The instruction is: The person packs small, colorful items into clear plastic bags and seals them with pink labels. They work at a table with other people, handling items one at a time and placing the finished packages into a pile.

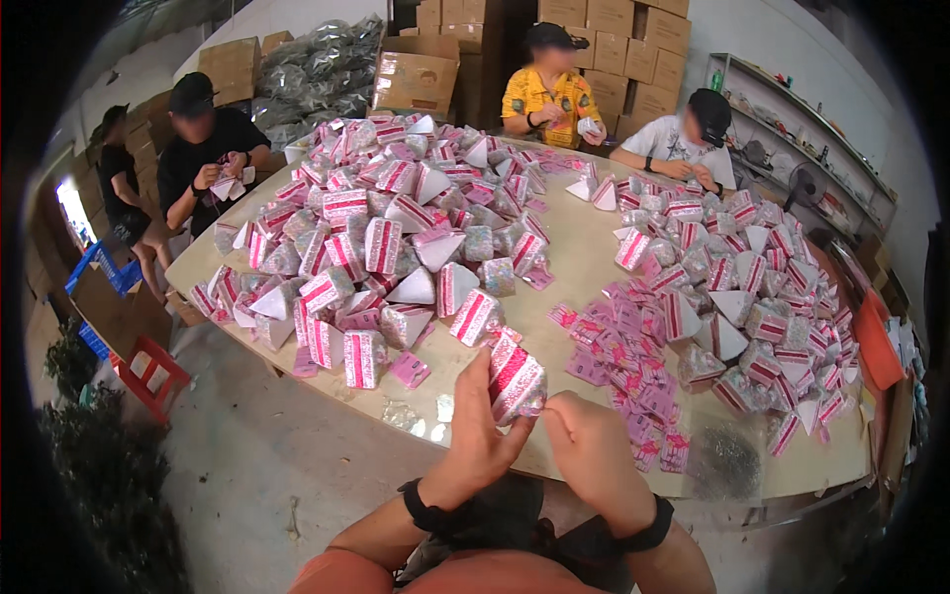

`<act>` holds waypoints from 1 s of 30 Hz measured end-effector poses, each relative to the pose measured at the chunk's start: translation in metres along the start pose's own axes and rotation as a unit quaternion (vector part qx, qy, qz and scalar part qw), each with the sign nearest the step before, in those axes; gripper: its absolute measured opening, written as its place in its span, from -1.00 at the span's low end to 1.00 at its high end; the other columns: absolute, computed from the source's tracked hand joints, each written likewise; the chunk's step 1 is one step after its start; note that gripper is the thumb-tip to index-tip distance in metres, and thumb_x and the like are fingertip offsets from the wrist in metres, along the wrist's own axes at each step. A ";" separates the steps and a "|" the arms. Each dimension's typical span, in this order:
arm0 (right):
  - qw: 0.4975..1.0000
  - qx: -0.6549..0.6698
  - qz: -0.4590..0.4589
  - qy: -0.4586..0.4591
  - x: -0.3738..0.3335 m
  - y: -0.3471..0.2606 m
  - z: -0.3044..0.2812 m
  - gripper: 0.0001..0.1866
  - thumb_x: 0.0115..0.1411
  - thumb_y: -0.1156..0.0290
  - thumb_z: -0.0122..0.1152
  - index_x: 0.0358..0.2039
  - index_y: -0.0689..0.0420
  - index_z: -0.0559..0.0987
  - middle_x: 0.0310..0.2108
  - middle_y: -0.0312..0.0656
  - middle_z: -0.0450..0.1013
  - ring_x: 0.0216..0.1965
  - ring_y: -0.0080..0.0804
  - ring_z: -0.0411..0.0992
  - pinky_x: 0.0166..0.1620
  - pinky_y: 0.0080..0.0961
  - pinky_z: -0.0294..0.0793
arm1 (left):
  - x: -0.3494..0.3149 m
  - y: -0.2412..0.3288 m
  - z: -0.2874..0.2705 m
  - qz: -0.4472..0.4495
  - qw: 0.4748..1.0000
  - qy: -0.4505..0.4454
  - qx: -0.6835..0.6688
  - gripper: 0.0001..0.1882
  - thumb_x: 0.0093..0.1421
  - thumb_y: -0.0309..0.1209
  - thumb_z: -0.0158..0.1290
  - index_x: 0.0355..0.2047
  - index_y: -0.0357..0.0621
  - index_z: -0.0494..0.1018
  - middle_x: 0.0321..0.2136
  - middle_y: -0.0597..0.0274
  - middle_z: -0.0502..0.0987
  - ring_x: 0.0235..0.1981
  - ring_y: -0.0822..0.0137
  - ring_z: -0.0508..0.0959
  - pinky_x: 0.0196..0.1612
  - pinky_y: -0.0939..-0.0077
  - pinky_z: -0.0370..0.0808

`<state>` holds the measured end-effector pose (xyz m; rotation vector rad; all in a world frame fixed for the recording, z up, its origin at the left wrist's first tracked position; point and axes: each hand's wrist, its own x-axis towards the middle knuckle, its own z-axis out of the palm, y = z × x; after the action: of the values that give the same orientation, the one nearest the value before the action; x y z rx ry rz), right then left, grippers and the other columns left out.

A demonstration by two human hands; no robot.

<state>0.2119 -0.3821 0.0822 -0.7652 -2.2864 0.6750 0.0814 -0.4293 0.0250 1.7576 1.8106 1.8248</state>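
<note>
Over the table's near edge, my left hand [481, 424] grips a cake-slice-shaped piece [518, 380] with pink and white layers, in what looks like clear wrap. Its thumb lies under the piece and its fingers behind. My right hand [600, 457] is closed by the piece's lower right corner; whatever its fingertips pinch is hidden. Beyond my left hand lies a large heap of similar wrapped slices [384, 246], with pink cards among them. Many loose pink printed cards [633, 366] spread to the right of my hands.
A second heap of slices [727, 337] covers the table's right side. Three people in caps [549, 94] work along the far edges, and another stands at left. A red stool [150, 379] stands on the floor at left. Cartons [416, 81] and a shelf [802, 139] line the back.
</note>
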 end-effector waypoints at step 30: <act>0.841 0.374 0.385 -0.071 -0.061 0.060 -0.008 -0.88 0.08 0.54 -0.10 -0.35 0.27 0.37 -0.61 -0.09 0.42 -0.69 -0.42 0.40 -0.65 -0.64 0.35 | 0.199 -0.100 -0.081 -0.250 0.936 -0.093 -0.231 -0.54 0.06 -0.33 0.02 -0.03 -0.20 0.27 -0.11 0.23 0.37 -0.11 0.27 0.36 -0.10 0.27 0.30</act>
<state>0.2771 -0.3784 0.0258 -1.2283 -1.5112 1.8919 -0.1092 -0.3170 0.1089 1.1269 1.4258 1.6270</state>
